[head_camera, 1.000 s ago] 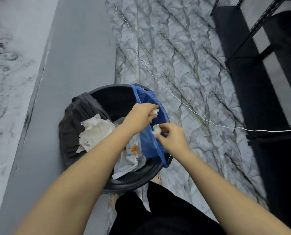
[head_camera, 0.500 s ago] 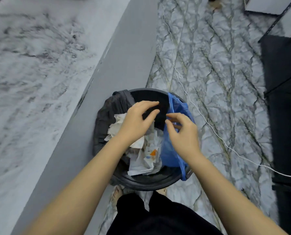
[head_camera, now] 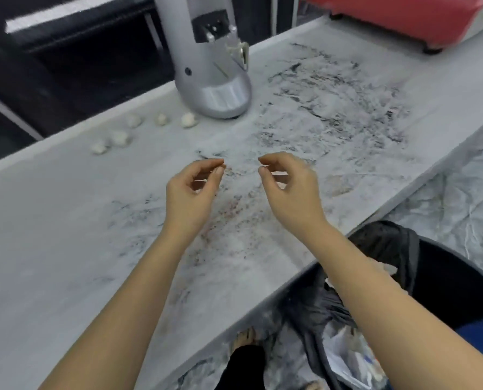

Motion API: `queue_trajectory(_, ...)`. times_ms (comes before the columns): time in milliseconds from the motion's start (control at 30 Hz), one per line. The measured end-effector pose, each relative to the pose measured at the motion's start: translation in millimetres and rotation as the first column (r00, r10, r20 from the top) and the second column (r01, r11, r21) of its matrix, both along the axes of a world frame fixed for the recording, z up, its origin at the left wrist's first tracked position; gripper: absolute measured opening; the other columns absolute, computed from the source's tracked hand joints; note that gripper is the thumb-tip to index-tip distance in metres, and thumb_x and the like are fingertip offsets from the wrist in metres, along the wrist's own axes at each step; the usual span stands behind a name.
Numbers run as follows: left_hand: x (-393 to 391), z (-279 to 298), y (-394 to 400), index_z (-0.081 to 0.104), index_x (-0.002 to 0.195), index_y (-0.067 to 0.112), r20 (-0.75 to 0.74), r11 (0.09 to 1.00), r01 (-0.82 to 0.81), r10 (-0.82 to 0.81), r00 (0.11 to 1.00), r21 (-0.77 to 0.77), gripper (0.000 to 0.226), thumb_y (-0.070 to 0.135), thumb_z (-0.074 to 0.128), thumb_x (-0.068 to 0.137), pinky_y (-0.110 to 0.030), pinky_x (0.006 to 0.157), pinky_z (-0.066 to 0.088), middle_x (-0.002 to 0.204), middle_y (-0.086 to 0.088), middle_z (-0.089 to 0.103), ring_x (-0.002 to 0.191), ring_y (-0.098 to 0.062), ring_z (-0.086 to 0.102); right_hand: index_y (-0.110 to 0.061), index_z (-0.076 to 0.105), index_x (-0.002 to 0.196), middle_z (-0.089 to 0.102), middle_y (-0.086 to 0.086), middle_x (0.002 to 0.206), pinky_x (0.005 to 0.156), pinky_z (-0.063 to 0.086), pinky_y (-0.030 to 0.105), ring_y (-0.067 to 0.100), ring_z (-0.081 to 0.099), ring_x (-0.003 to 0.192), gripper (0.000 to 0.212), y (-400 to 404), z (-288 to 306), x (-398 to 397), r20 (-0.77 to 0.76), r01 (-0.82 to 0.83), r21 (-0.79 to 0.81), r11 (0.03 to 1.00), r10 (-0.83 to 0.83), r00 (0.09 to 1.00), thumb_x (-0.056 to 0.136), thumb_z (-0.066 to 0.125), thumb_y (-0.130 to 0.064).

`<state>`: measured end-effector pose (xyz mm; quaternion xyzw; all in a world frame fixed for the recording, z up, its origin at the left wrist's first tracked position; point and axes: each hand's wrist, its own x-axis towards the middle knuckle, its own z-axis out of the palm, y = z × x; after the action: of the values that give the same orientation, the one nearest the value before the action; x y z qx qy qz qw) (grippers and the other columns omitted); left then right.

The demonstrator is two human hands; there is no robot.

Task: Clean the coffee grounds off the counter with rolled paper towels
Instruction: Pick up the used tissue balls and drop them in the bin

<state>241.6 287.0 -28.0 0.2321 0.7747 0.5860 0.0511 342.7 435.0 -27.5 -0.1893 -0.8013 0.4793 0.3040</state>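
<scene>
**Coffee grounds still on the counter, both hands empty above them**

Coffee grounds, a fine brownish-dark scatter, lie on the pale marble-patterned counter directly under and between the person's wrists, spreading toward the near edge. Some of the darker streaking further back may be the stone's own veining; I cannot tell the two apart there.

Both hands hover over the spill, holding nothing. The left hand has its fingers loosely curled with thumb and forefinger near each other; the right hand mirrors it, tips close but pinching nothing. They look poised to reach for fresh paper.

Five small white balls of rolled paper towel sit in a loose row well behind the hands, just left of the grey cylindrical coffee grinder standing on the counter. Keeping them there leaves them dry and clear of the mess.

A round black bin with a dark liner stands on the floor just beside the counter's edge, at the person's right, with crumpled white paper inside, handy for dropping used balls. I judge the cleaning only partly done.
</scene>
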Motion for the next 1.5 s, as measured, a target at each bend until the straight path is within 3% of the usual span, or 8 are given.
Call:
queue_trajectory(267, -162, -7, -66, 0.072, 0.113, 0.019, -0.093, 0.96, -0.26, 0.251, 0.963, -0.1, 0.02, 0.02, 0.062, 0.095, -0.028, 0.085, 0.056, 0.109, 0.009, 0.07, 0.095, -0.005, 0.065, -0.014, 0.056, 0.129, 0.054, 0.003, 0.129, 0.1, 0.041, 0.03, 0.018, 0.048, 0.12, 0.035, -26, -8, -192, 0.199, -0.213, 0.246, 0.946, 0.165, 0.966, 0.095, 0.056, -0.02)
queue_trajectory(433, -247, -29, -86, 0.056, 0.135, 0.012, -0.354, 0.861, -0.255, 0.094, 0.93, -0.44, 0.039, 0.018, 0.057, 0.097, -0.032, 0.11, 0.035, 0.137, -0.005, 0.056, 0.127, -0.024, 0.049, -0.012, 0.039, 0.143, 0.033, 0.012, 0.15, 0.107, 0.034, 0.042, 0.031, 0.029, 0.136, 0.048, -29, -20, -268, 0.458, -0.348, 0.446, 0.824, 0.124, 0.88, 0.097, 0.05, -0.015)
queue_trajectory(600, -275, -48, -89, 0.057, 0.131, 0.007, -0.546, 0.592, -0.362, -0.162, 0.822, -0.72, 0.038, 0.017, 0.054, 0.095, -0.043, 0.097, 0.025, 0.125, -0.014, 0.062, 0.11, -0.036, 0.055, -0.004, 0.049, 0.126, 0.045, 0.016, 0.132, 0.084, 0.04, 0.037, 0.035, 0.042, 0.116, 0.04, -30, -33, -295, 0.598, -0.384, 0.563, 0.732, -0.04, 0.8, 0.087, 0.048, 0.005)
queue_trajectory(733, -269, -52, -94, 0.062, 0.122, 0.003, -0.553, 0.587, -0.349, -0.209, 0.807, -0.73, 0.035, 0.001, 0.059, 0.088, -0.045, 0.089, 0.035, 0.113, -0.017, 0.066, 0.098, -0.038, 0.057, -0.002, 0.058, 0.112, 0.057, 0.016, 0.111, 0.076, 0.045, 0.036, 0.035, 0.049, 0.104, 0.038, -34, -43, -286, 0.532, -0.366, 0.555, 0.747, 0.019, 0.846, 0.08, 0.048, 0.015)
queue_trajectory(967, -184, -31, -86, 0.053, 0.139, 0.008, -0.364, 0.805, -0.095, -0.156, 0.918, -0.586, 0.042, 0.018, 0.057, 0.099, -0.04, 0.101, 0.041, 0.125, -0.011, 0.062, 0.116, -0.032, 0.051, -0.003, 0.064, 0.115, 0.062, 0.014, 0.111, 0.085, 0.05, 0.04, 0.031, 0.057, 0.102, 0.028, -56, -37, -195, 0.32, -0.273, 0.331, 0.903, 0.165, 0.933, 0.089, 0.056, 0.002)
queue_trajectory(1167, -69, -7, -30, 0.061, 0.131, 0.018, -0.175, 0.947, 0.119, -0.177, 0.968, -0.298, 0.039, 0.023, 0.066, 0.093, -0.03, 0.092, 0.05, 0.118, 0.006, 0.066, 0.102, -0.012, 0.06, -0.012, 0.063, 0.12, 0.062, 0.001, 0.113, 0.09, 0.05, 0.034, 0.015, 0.058, 0.102, 0.03, -47, -23, -52, 0.162, -0.037, 0.183, 0.982, 0.007, 0.987, 0.092, 0.058, -0.003)
queue_trajectory(1333, 52, -10, 39, 0.066, 0.125, 0.02, -0.085, 0.918, 0.357, -0.375, 0.923, -0.174, 0.034, 0.023, 0.069, 0.091, -0.01, 0.086, 0.045, 0.114, 0.012, 0.067, 0.1, -0.001, 0.06, -0.014, 0.064, 0.118, 0.063, -0.002, 0.112, 0.088, 0.052, 0.033, 0.011, 0.059, 0.101, 0.03, -26, -24, 103, 0.148, 0.276, 0.129, 0.952, -0.294, 0.944, 0.09, 0.062, -0.005)
queue_trajectory(1500, 181, -29, 106, 0.066, 0.122, 0.023, 0.025, 0.764, 0.631, -0.634, 0.773, -0.137, 0.031, 0.021, 0.069, 0.092, -0.003, 0.082, 0.042, 0.112, 0.015, 0.067, 0.098, 0.01, 0.059, -0.019, 0.058, 0.125, 0.061, -0.01, 0.118, 0.093, 0.05, 0.025, 0.002, 0.057, 0.109, 0.034, -5, -43, 258, 0.206, 0.619, 0.041, 0.785, -0.613, 0.763, 0.092, 0.062, -0.011)
